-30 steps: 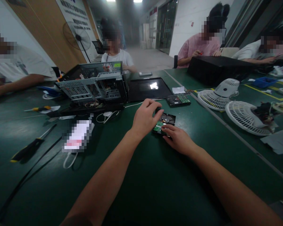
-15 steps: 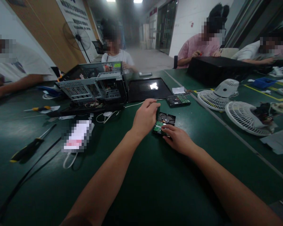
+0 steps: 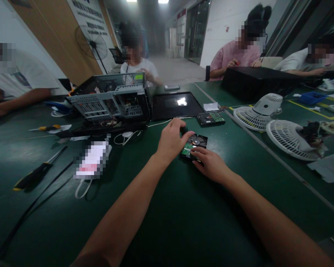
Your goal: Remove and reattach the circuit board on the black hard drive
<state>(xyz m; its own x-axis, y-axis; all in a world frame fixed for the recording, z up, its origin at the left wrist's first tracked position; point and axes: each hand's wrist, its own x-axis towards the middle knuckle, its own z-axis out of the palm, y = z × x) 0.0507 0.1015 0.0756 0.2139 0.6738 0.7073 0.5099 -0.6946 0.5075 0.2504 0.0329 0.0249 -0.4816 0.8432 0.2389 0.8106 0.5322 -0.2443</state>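
Observation:
A hard drive [image 3: 198,141] lies on the green table in front of me, its green circuit board facing up at the near left. My right hand [image 3: 211,163] grips the drive's near right part, fingers over the board and thumb low at the near edge. At the drive's left side, my left hand [image 3: 171,140] is held with its fingers curved and its thumb spread away toward the drive. A small dark patch shows between that thumb and the fingers; I cannot make out what it is. Beyond them rests a second hard drive [image 3: 210,118].
To the left are an opened computer case [image 3: 108,105], a screwdriver [image 3: 35,176], another screwdriver [image 3: 48,128] and a phone [image 3: 92,159] on a cable. A black panel [image 3: 175,105] lies ahead. White fan parts [image 3: 285,139] stand right. Co-workers sit around the table.
My left thumb has swung out to the right, away from its fingers and over the drive's left edge. My right hand and the drive look the same. The co-worker opposite has raised a hand.

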